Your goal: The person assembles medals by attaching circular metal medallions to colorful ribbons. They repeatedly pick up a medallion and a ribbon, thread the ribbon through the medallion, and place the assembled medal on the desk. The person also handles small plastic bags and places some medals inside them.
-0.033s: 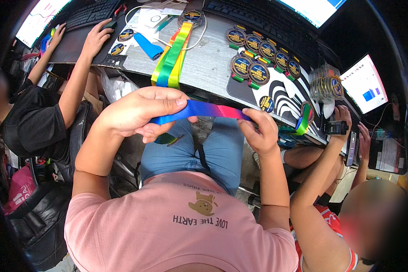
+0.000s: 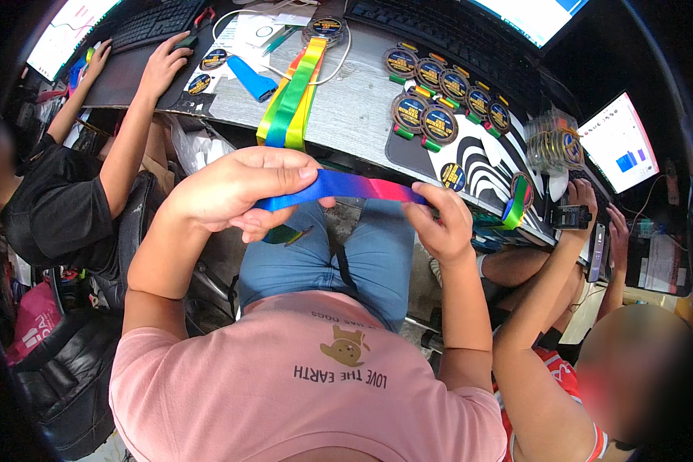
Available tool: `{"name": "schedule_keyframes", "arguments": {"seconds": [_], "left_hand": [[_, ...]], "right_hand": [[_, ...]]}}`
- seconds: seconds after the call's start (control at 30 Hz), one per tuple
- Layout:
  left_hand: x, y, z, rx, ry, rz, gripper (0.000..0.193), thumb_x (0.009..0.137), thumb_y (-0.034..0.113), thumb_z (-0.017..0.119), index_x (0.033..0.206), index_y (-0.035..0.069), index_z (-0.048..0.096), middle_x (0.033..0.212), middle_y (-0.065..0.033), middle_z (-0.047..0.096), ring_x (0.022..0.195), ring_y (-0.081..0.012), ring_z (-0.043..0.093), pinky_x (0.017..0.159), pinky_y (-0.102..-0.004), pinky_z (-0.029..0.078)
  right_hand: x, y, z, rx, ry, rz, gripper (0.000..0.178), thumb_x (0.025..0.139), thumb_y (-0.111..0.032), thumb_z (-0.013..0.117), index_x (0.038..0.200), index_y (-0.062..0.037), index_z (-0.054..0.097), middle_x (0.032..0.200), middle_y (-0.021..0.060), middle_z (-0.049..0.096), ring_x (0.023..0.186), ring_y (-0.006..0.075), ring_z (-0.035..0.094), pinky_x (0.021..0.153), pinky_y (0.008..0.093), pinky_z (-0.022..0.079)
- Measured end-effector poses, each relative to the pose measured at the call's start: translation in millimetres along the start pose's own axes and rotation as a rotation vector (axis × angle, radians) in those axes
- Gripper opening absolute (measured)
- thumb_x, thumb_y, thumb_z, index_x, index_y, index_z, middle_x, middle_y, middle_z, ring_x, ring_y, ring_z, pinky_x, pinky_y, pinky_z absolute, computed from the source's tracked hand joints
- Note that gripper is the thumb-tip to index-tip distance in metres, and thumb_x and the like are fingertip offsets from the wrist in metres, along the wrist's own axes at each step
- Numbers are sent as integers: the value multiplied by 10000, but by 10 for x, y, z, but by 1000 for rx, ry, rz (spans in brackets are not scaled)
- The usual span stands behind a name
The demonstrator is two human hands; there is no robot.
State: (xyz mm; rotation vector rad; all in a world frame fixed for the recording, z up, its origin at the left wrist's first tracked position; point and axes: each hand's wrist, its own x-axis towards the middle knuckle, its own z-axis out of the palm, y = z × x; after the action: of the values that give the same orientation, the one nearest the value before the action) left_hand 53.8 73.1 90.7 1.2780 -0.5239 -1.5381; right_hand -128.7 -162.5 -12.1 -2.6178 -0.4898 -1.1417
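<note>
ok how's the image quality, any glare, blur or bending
Head view: fisheye distortion bends the grey wood-grain desk, corners go black; the bright rectangular monitor up top looks washed out; the blue-to-red satin ribbon looks reasonably sharp.

The flat blue-and-red cloth ribbon looks smooth and satiny. Round, dark-rimmed medals have a metallic gloss. The grey rectangular worktop shows a matt, streaked, wood-like surface. Clear plastic packaging gleams; the black padded chair appears creased, shiny and leather-like.
</note>
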Motion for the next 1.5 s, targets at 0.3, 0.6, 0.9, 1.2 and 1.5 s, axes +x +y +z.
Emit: {"name": "schedule_keyframes", "arguments": {"seconds": [0.3,0.6,0.9,1.2,1.5], "left_hand": [[44,5,9,44,11,16,402,1013,341,446,1022,-27,610,470,31,387,346,-45,318,341,-205,305],[44,11,80,65,47,68,377,1014,337,447,1023,-14,586,475,33,385,349,-44,331,344,-206,307],[66,111,397,47,107,347,274,967,223,533,991,-47,571,653,-98,621,532,-165,607,581,-271,511],[242,79,361,433,241,880,241,733,77,781,955,15,711,1088,-105,557,1029,-210,522,931,-315,403],[490,156,337,648,402,1302,324,712,40,785,1028,30,718,1036,-144,667,872,-204,650,755,-289,506]], "right_hand": [[26,-30,134,167,12,232,307,680,49,710,973,-4,637,910,127,644,781,265,638,670,351,519],[-12,10,268,123,44,211,245,674,58,707,889,-13,613,933,123,668,772,274,640,673,338,524],[-54,-257,516,232,234,411,143,697,83,637,791,-21,663,984,128,706,677,218,662,597,289,514],[166,-334,511,550,217,643,177,782,94,616,912,10,703,972,161,704,856,234,694,756,289,535],[-56,-217,579,697,203,550,233,726,-92,773,922,12,704,986,177,699,867,267,692,764,323,529]]}}
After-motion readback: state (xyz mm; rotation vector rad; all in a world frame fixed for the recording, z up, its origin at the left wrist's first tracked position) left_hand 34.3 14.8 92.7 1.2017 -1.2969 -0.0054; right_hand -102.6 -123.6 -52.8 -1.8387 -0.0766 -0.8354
